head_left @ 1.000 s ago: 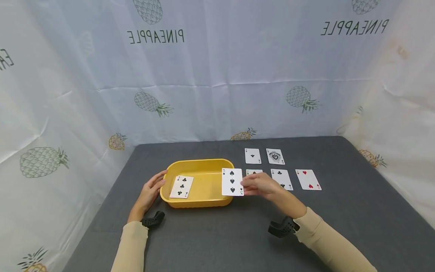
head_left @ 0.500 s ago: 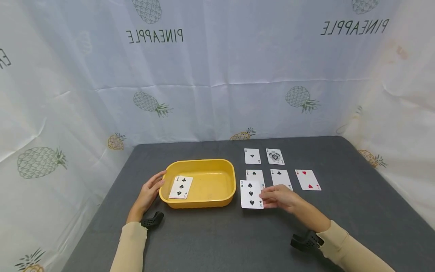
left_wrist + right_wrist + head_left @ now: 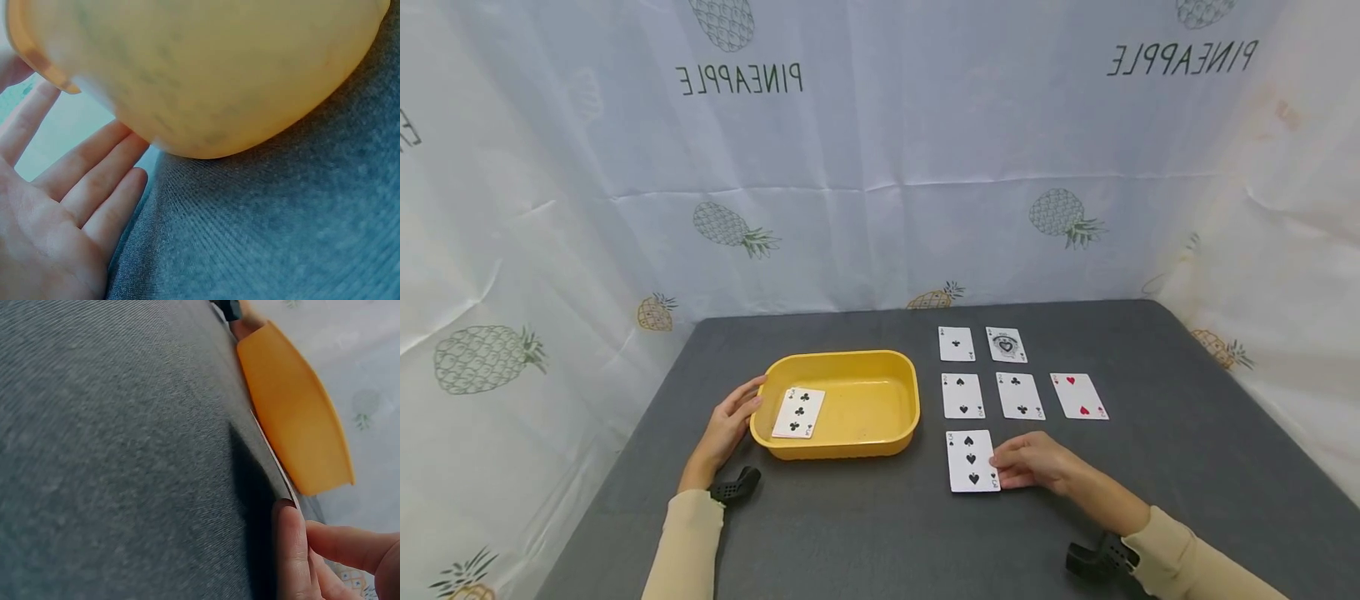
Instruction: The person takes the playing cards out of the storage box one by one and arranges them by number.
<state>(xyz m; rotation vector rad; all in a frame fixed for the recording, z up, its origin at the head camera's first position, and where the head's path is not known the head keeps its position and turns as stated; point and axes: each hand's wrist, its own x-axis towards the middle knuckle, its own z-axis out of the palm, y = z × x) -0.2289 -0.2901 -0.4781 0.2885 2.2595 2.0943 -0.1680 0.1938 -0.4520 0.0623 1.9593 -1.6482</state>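
Note:
In the head view my right hand (image 3: 1028, 460) pinches the right edge of a three of spades playing card (image 3: 972, 472), face up. The right wrist view shows this card (image 3: 275, 456) edge-on between thumb and fingers, a dark shadow on the cloth beneath it. My left hand (image 3: 730, 425) touches the left end of a yellow plastic basin (image 3: 842, 451); in the left wrist view its fingers (image 3: 100, 181) lie mostly straight against the basin wall (image 3: 219, 75). Inside the basin, at its left, lies a three of clubs (image 3: 799, 413) on top of a small stack.
Behind the held card lie a two of spades (image 3: 963, 397), a two of clubs (image 3: 1021, 397) and a two of hearts (image 3: 1079, 397) in a row. Farther back are an ace of clubs (image 3: 957, 343) and an ace of spades (image 3: 1006, 345). A pineapple-print curtain (image 3: 865, 250) encloses the dark table (image 3: 850, 533).
My right hand has carried the three of spades from over the basin's right end to the right and nearer me, below the two of spades. The left hand stays at the basin.

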